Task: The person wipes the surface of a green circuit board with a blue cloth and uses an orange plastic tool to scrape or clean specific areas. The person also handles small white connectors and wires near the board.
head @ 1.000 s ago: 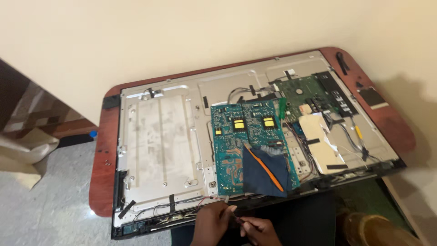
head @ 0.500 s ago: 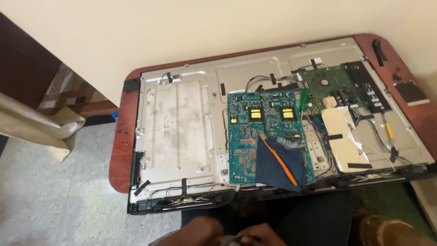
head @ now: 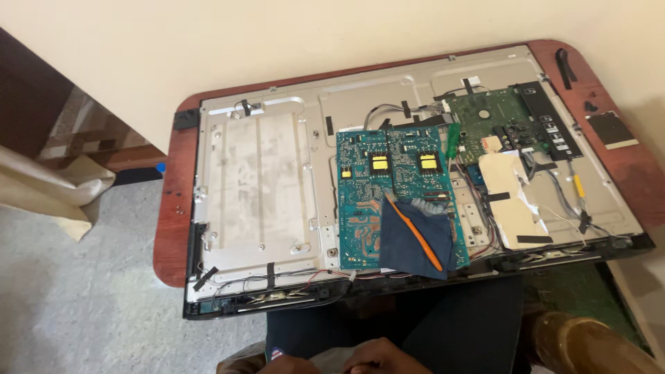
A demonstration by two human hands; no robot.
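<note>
one hand (head: 377, 354) at bottom edge, near lap, fingers cut off, cannot tell if curled. one teal board (head: 388, 194) on open tv back (head: 277, 180), two yellow squares (head: 379, 164), one orange stick (head: 415, 232) on blue cloth (head: 409, 242).

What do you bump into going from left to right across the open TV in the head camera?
Bare metal back plate → teal circuit board → dark blue cloth with an orange tool on it → green-handled screwdriver → white sheet taped over wires → green circuit board → black strip on the red table.
</note>
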